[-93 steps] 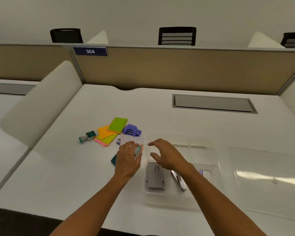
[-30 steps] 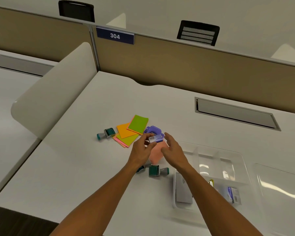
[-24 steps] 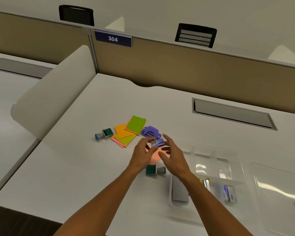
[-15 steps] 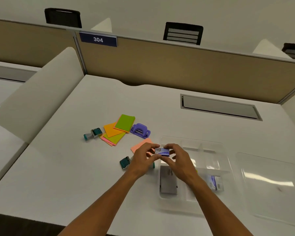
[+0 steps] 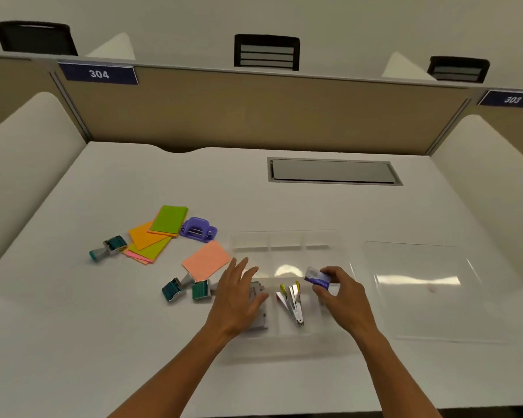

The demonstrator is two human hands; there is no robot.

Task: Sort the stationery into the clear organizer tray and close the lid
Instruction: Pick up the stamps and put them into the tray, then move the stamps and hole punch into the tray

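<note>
Pinching a small purple-and-white box [image 5: 317, 277] in our right hand [image 5: 341, 292], we hover above the clear plastic organizer tray's [image 5: 287, 236] near-right compartment, directly below; left hand [image 5: 239, 297] is slack, fingers straight.

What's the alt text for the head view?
The right hand holds a small purple box over the clear organizer tray, while the open left hand hovers at its left side. Sticky notes, stamps and a purple hole punch remain on the white desk.
</note>
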